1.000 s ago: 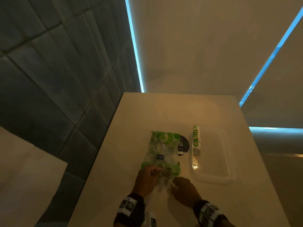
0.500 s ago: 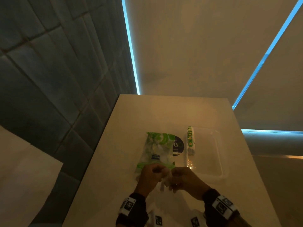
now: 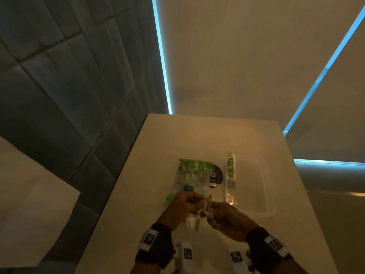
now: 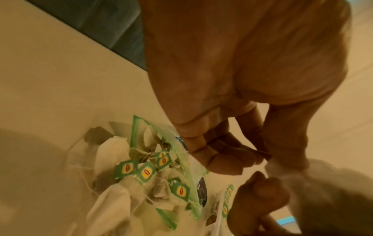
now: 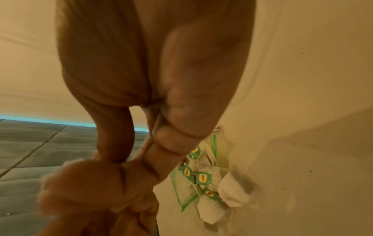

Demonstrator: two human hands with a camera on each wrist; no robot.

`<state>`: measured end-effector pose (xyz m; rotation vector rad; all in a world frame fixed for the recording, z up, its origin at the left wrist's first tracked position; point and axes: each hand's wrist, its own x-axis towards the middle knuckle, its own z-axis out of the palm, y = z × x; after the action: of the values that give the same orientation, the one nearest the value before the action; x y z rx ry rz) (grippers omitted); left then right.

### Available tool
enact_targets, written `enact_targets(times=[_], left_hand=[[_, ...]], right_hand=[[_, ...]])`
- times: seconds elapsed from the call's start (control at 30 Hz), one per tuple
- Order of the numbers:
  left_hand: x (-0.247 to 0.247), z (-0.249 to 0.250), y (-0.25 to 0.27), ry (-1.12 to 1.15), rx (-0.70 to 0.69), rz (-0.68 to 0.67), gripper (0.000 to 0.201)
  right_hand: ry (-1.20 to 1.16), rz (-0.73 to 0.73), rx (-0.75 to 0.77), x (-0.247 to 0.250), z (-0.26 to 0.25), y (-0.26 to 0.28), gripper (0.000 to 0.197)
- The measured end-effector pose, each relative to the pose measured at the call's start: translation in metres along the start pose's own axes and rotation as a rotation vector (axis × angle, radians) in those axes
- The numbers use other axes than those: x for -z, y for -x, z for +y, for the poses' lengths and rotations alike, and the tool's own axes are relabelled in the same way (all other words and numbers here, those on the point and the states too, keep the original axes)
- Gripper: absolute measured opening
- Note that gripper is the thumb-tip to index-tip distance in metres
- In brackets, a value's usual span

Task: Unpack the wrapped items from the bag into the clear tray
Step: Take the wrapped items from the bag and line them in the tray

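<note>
A clear bag with green print (image 3: pixel 190 177) lies on the table, full of tea bags with green tags (image 4: pixel 145 172). Its mouth points toward me, and a few tea bags (image 3: pixel 192 222) spill from it. My left hand (image 3: pixel 194 202) and right hand (image 3: pixel 212 209) meet at that mouth, each pinching its edge, with a white strip showing between them. The clear tray (image 3: pixel 249 186) sits just right of the bag. One green-and-white wrapped roll (image 3: pixel 231 170) lies along the tray's left side.
A black round label (image 3: pixel 216 175) shows between bag and tray. The beige table (image 3: pixel 207 135) runs away from me, with a dark tiled wall (image 3: pixel 69 95) on its left and a drop on its right. Blue light strips edge the walls.
My right hand has risen from the table and joined the left at the bag's mouth. Both hands now sit slightly nearer to me, and the view has shifted a little.
</note>
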<state>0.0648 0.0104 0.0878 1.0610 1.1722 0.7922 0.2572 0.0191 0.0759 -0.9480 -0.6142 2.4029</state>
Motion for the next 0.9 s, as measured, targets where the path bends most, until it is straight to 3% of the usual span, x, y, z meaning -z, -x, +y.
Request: enact_targets(times=[0.1,0.2,0.37,0.57,0.77,0.9], left_hand=[[-0.001,0.0,-0.004,-0.078,0.011,0.116,0.01],[-0.002,0.001,-0.008,-0.108,0.009,0.21,0.005],[-0.003,0.005,-0.009,-0.11,0.009,0.297,0.004],[0.014,0.003,-0.001,-0.23,-0.024,0.265,0.006],[0.027,-0.008,0.0,-0.339,-0.008,0.276,0.01],[0.024,-0.009,0.003,-0.262,0.027,0.267,0.01]], right_hand=[[0.179,0.072,0.057,0.0,-0.002,-0.004,0.033],[0.373,0.289,0.291,-0.001,-0.006,-0.007,0.022],[0.735,0.339,0.444,-0.007,-0.014,-0.014,0.007],[0.559,0.464,0.551,-0.006,-0.037,-0.001,0.008],[0.445,0.414,0.561,-0.007,-0.057,0.012,0.017],[0.422,0.378,0.585,-0.01,-0.062,0.015,0.02]])
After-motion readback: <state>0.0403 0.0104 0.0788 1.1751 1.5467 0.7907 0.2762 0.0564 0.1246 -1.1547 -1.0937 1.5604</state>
